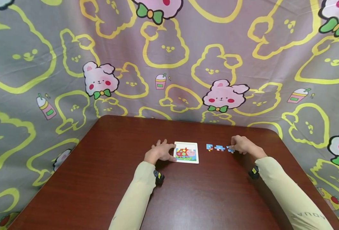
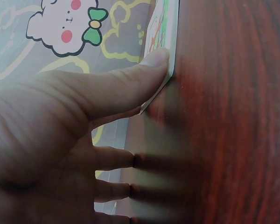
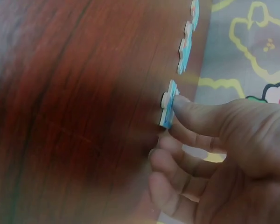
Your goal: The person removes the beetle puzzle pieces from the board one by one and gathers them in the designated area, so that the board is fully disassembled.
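A white-framed jigsaw puzzle (image 1: 185, 161) lies flat on the table, showing a red spotted animal with a pink face; a white strip is bare along its far side. My left hand (image 1: 161, 151) is at its left edge, fingers spread, and the thumb (image 2: 154, 60) rests on the frame's near corner. To the right of the frame, my right hand (image 1: 243, 145) pinches a blue jigsaw piece (image 3: 168, 107) by its edge, low at the tabletop. Two more jigsaw pieces lie in a row between, a blue one (image 1: 219, 148) and one with red and yellow (image 1: 209, 147).
The dark red-brown wooden table (image 1: 192, 195) spreads out under both arms. Behind it hangs a grey curtain (image 1: 184, 75) with cartoon rabbits and yellow outlines, which meets the table's far edge. Each wrist carries a small black camera (image 1: 159, 177).
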A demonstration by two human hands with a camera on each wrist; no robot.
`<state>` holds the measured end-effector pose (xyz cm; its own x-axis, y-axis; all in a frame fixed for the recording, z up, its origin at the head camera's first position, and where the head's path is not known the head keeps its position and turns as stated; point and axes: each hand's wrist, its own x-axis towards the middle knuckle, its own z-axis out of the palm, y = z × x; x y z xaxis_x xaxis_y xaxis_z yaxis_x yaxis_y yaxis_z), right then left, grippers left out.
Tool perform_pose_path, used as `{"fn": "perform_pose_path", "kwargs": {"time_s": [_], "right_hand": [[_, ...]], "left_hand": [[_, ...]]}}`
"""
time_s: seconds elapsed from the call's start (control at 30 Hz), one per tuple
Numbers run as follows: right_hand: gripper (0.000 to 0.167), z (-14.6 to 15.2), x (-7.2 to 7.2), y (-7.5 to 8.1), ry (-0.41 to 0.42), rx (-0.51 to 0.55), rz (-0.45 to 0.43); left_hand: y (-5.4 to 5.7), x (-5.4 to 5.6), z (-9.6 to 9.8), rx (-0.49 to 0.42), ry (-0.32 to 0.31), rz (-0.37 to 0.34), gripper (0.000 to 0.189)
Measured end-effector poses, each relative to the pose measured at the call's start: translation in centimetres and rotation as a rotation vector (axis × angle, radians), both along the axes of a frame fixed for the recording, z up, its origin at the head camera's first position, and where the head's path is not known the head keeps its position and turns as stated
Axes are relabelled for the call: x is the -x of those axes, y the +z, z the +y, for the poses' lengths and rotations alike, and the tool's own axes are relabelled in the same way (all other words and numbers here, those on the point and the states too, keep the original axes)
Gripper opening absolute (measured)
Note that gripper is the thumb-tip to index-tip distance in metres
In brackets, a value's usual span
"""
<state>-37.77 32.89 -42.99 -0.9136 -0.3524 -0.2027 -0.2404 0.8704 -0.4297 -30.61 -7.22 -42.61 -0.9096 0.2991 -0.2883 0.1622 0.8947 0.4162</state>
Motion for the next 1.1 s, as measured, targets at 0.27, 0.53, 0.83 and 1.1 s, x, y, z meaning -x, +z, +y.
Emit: {"fn": "perform_pose_path", "kwargs": {"time_s": [0.27,0.53,0.83,1.1], "right_hand": [[0.013,-1.2,-0.3,0.7,-0.011,-0.030,0.135],[0.010,-4.2,-0.7,1.7,0.026,0.058,0.232],[0.011,-6.3,-0.5,1.4,0.082,0.119,0.237],[0.010,-9.5,-0.6,1.7,0.122,0.187,0.235]], "left_hand": [[0.1,0.0,0.0,0.003,-0.004,-0.001,0.071],[0.0,0.1,-0.1,-0.003,-0.001,-0.001,0.070],[-0.1,0.2,0.1,0.009,-0.003,0.002,0.070],[0.0,0.1,0.1,0.007,0.004,0.002,0.070]]}}
